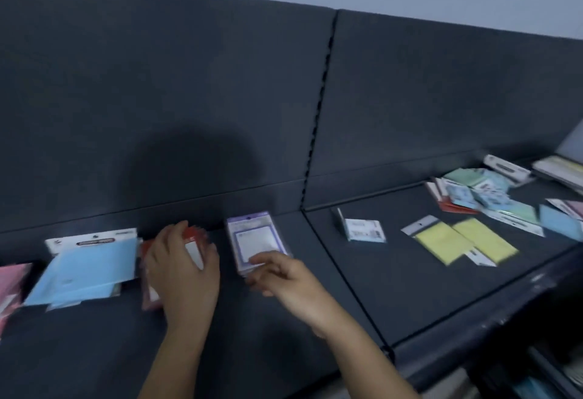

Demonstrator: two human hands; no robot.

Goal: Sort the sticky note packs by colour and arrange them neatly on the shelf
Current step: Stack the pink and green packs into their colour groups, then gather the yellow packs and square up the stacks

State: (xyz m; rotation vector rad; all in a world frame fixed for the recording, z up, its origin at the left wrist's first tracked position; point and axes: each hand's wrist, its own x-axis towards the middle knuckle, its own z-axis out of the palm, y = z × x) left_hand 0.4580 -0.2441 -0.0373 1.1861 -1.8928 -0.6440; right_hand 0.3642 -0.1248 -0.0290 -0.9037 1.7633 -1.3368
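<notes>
On the dark shelf (284, 320) my left hand (183, 269) lies over a stack of red sticky note packs (197, 239), fingers curled round its top and side. My right hand (284, 279) touches the near edge of a purple-framed pack (257, 239) with loosely bent fingers. Left of the red stack lie blue packs (85, 269), and pink packs (11, 282) sit at the far left edge. On the right shelf section are a small blue-white pack (364, 230), two yellow packs (463, 242) and a mixed heap of green, blue and red packs (482, 190).
A dark back panel (189, 99) rises behind the shelf, with a slotted upright (318, 108) between the two sections. Flat packages (558, 168) lean at the far right. The shelf's front lip (473, 329) runs along the right side, with lower shelves beneath.
</notes>
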